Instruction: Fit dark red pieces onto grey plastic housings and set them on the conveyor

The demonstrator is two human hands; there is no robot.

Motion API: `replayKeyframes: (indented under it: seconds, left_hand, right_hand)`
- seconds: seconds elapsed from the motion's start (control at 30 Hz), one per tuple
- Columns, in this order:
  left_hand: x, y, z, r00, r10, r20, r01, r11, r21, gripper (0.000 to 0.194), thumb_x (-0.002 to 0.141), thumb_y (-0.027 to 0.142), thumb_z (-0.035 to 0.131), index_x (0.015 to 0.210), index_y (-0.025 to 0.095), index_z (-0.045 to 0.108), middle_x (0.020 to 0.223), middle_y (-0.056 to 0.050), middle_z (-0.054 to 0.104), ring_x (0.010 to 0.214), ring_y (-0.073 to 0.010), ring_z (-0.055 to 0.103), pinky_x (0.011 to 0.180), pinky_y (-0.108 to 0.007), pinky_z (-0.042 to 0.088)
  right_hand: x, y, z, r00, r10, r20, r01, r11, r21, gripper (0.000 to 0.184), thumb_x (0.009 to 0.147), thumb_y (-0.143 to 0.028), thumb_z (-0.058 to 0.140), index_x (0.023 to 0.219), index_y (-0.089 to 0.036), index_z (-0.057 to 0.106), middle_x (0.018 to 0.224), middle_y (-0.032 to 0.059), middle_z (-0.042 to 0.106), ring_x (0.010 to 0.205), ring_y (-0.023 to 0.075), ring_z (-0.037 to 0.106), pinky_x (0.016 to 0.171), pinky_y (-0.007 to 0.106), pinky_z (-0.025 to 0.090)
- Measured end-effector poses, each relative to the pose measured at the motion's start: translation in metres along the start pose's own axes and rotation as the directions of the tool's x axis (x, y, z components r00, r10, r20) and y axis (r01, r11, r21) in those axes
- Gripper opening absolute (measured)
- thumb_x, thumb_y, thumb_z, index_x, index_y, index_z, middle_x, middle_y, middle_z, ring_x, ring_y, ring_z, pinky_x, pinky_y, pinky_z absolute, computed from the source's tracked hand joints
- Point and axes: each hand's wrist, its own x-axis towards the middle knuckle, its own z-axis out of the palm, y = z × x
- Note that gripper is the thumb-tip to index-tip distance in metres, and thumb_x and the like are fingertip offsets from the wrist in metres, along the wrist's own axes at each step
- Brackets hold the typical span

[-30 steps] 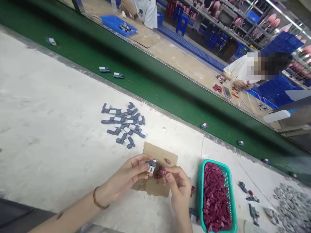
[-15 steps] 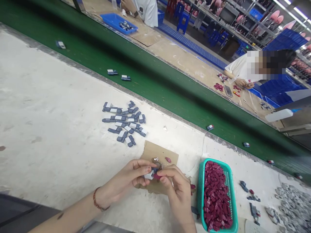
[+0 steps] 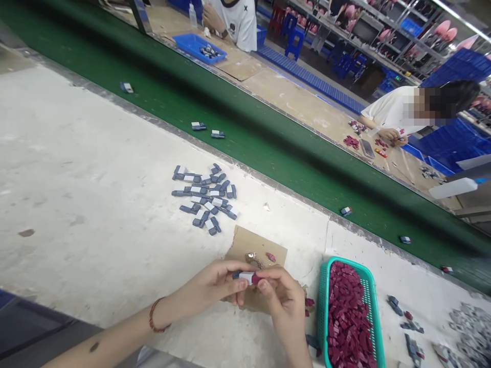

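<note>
Between my two hands is a small blue-grey and white plastic part [image 3: 245,277] with a dark red piece [image 3: 255,279] at its right end. My left hand [image 3: 220,281] pinches the blue and white part by its left end. The thumb and fingers of my right hand [image 3: 284,296] are closed on the dark red piece. Beneath both hands lies a brown cardboard sheet [image 3: 241,243], with a beaded chain [image 3: 253,260] and one loose reddish piece [image 3: 270,256] on it. A pile of blue and white parts [image 3: 207,191] rests on the white table, beyond my left hand.
A green basket [image 3: 324,306] full of dark red pieces stands right of my right hand. Grey parts [image 3: 471,327] are heaped at far right. Past the table runs a green conveyor belt [image 3: 268,148] carrying scattered parts. Co-workers [image 3: 399,107] sit across it beside a blue tray [image 3: 195,48].
The held part has turned, so its white face and dark red end now show in line. The whole view has shifted slightly, and the parts on the belt appear further right.
</note>
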Motion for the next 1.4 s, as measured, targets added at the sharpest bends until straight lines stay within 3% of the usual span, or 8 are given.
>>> replayKeyframes:
  seconds: [0.23, 0.53, 0.7, 0.8, 0.87, 1.13, 1.27, 1.4]
  left_hand:
    - [-0.008, 0.004, -0.002, 0.959, 0.233, 0.163, -0.283, 0.828, 0.484, 0.035, 0.095, 0.04, 0.043, 0.103, 0.019, 0.07, 0.071, -0.001, 0.059, 0.056, -0.0127, 0.051, 0.057, -0.024, 0.042]
    - [0.005, 0.014, 0.011, 0.975, 0.167, 0.145, -0.22, 0.795, 0.566, 0.026, 0.091, 0.037, 0.051, 0.096, 0.023, 0.073, 0.069, -0.003, 0.066, 0.062, -0.0192, 0.058, 0.059, -0.023, 0.044]
    - [0.054, 0.035, 0.008, 0.95, 0.241, 0.196, -0.311, 0.73, 0.608, 0.027, 0.082, 0.037, 0.064, 0.104, 0.025, 0.074, 0.105, -0.006, 0.073, 0.098, -0.0272, 0.064, 0.087, -0.029, 0.047]
    - [0.107, 0.055, -0.003, 0.902, 0.419, 0.104, -0.358, 0.591, 0.723, 0.031, 0.079, 0.04, 0.064, 0.102, 0.02, 0.073, 0.107, -0.008, 0.073, 0.098, -0.0279, 0.065, 0.086, -0.03, 0.049]
    - [0.147, 0.068, -0.01, 0.852, 0.508, 0.128, -0.34, 0.35, 0.873, 0.033, 0.082, 0.034, 0.056, 0.107, 0.018, 0.069, 0.112, -0.01, 0.071, 0.101, -0.0279, 0.064, 0.09, -0.033, 0.048]
    - [0.245, 0.097, -0.024, 0.805, 0.57, 0.163, -0.268, 0.105, 0.958, 0.042, 0.079, 0.029, 0.053, 0.117, 0.012, 0.062, 0.125, -0.016, 0.062, 0.124, -0.0348, 0.047, 0.105, -0.047, 0.035]
    - [0.239, 0.105, -0.053, 0.782, 0.608, 0.137, -0.184, 0.016, 0.983, 0.047, 0.08, 0.03, 0.05, 0.123, 0.012, 0.059, 0.141, -0.017, 0.048, 0.137, -0.0383, 0.028, 0.112, -0.052, 0.021]
    - [0.228, 0.117, -0.086, 0.755, 0.655, 0.036, -0.039, -0.009, 0.999, 0.049, 0.08, 0.027, 0.047, 0.125, 0.01, 0.056, 0.137, -0.021, 0.048, 0.131, -0.0432, 0.032, 0.106, -0.058, 0.023]
  right_hand:
    - [-0.005, 0.003, 0.005, 0.991, 0.119, -0.066, -0.104, 0.974, 0.199, 0.021, 0.081, -0.038, 0.071, 0.073, -0.019, 0.068, 0.066, 0.0015, 0.067, 0.056, 0.0123, 0.059, 0.053, 0.022, 0.046]
    - [-0.015, 0.009, -0.003, 0.983, 0.107, -0.147, -0.105, 0.994, 0.017, 0.021, 0.085, -0.039, 0.064, 0.082, -0.018, 0.069, 0.073, 0.0041, 0.071, 0.066, 0.017, 0.065, 0.061, 0.026, 0.05]
    - [-0.029, 0.008, -0.057, 0.949, -0.052, -0.31, -0.059, 0.939, -0.34, 0.02, 0.092, -0.031, 0.053, 0.093, -0.021, 0.07, 0.088, 0.0065, 0.07, 0.082, 0.0203, 0.065, 0.071, 0.031, 0.052]
    - [-0.039, 0.012, -0.102, 0.866, -0.202, -0.457, -0.162, 0.752, -0.639, 0.02, 0.091, -0.029, 0.052, 0.1, -0.021, 0.067, 0.1, 0.0097, 0.066, 0.096, 0.0258, 0.06, 0.084, 0.041, 0.048]
    - [-0.042, 0.019, -0.124, 0.873, -0.231, -0.43, -0.204, 0.629, -0.75, 0.022, 0.091, -0.027, 0.048, 0.103, -0.021, 0.066, 0.102, 0.0107, 0.064, 0.098, 0.0275, 0.058, 0.085, 0.043, 0.047]
    - [-0.035, 0.035, -0.135, 0.939, -0.245, -0.242, -0.157, 0.32, -0.934, 0.026, 0.095, -0.021, 0.039, 0.093, -0.023, 0.064, 0.093, 0.0095, 0.06, 0.085, 0.0272, 0.057, 0.068, 0.039, 0.049]
    - [-0.034, 0.035, -0.138, 0.943, -0.286, -0.173, -0.078, 0.315, -0.946, 0.026, 0.095, -0.02, 0.038, 0.089, -0.023, 0.064, 0.092, 0.0096, 0.062, 0.086, 0.027, 0.057, 0.072, 0.041, 0.049]
    - [-0.035, 0.037, -0.144, 0.928, -0.327, -0.179, 0.006, 0.494, -0.87, 0.019, 0.093, -0.024, 0.046, 0.092, -0.023, 0.064, 0.091, 0.0085, 0.067, 0.086, 0.0257, 0.062, 0.075, 0.04, 0.052]
